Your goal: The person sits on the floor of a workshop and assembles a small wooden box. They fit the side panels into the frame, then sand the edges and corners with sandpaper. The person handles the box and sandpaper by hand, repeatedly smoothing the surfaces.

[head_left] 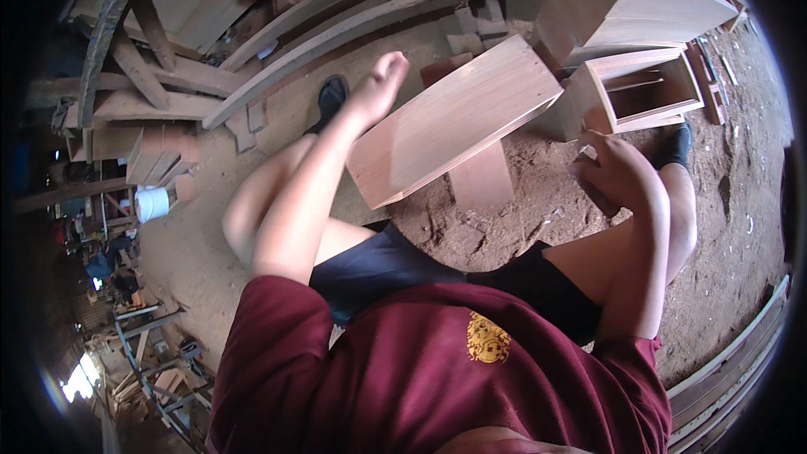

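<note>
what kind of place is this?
Most likely a woodworking shop with a dirt floor: stacked planks and curved timber, unfinished open wooden boxes, and a light wood panel at the person's left hand.

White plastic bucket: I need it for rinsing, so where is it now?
In the head view, the white plastic bucket stands far left on the dirt floor, beside stacked wooden planks, well away from the left hand.
</note>
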Demonstrator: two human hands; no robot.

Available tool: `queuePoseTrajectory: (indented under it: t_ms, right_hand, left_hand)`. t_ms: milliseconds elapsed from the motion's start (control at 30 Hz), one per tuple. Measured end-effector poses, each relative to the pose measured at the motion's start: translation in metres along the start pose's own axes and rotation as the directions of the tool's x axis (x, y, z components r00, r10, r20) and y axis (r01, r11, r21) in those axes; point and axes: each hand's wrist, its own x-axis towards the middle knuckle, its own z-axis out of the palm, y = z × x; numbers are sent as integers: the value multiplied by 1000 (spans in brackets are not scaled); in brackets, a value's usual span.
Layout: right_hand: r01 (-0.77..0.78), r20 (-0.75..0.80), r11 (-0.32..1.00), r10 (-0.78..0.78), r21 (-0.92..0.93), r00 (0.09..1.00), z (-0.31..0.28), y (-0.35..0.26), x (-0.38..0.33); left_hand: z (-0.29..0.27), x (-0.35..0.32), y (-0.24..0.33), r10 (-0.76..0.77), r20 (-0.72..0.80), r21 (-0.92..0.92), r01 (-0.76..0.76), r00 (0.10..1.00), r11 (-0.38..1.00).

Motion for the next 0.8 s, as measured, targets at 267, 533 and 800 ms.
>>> queuePoseTrajectory:
  t_ms: [267,533,800]
  right_hand:
    - [-39,35,999,40,-24,999,-6,-4,-5]
    - [-71,-41,997,73,26,997,-16,-7,-12]
    - [68,-460,950,84,303,884,3,9,17]
  left_hand:
    - [78,-55,59,147,132,738,-197,980,645]
    - [68,-50,62,152,199,716,-249,968,652]
    - [37,-30,67,233,385,730,-449,893,515]
